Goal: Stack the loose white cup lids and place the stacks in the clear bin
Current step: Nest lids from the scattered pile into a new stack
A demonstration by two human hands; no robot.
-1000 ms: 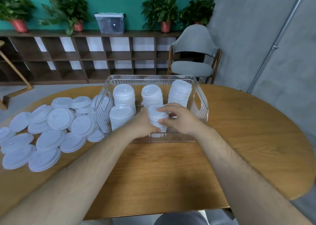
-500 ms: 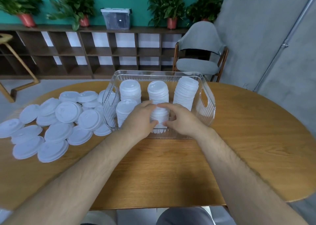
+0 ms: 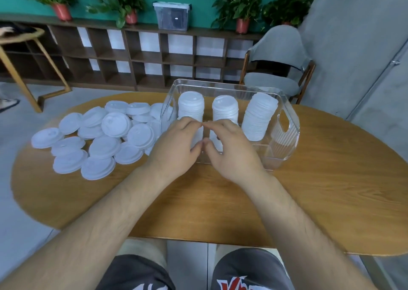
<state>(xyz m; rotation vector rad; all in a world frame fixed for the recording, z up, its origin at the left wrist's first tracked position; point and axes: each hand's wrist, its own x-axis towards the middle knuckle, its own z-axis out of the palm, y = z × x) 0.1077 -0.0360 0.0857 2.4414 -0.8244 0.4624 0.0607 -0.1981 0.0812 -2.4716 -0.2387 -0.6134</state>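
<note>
Got loose lids (image 3: 103,139) heaped left of the clear bin (image 3: 229,87), stacks (image 3: 191,104) standing inside. Left hand (image 3: 176,144), right hand (image 3: 231,148) curled over its near side, can't tell if gripping anything. Could topple leaning right stack (image 3: 258,117) by bumping it.

Both bare forearms reached forward from the lower corners and converged toward the middle, wrists roughly straight. The left hand (image 3: 176,143) and the right hand (image 3: 233,149) hung palm-down side by side, their fingers curved inward toward each other. Their fingertips met or nearly met, as did their thumbs. Whether either hand gripped anything could not be told.
</note>
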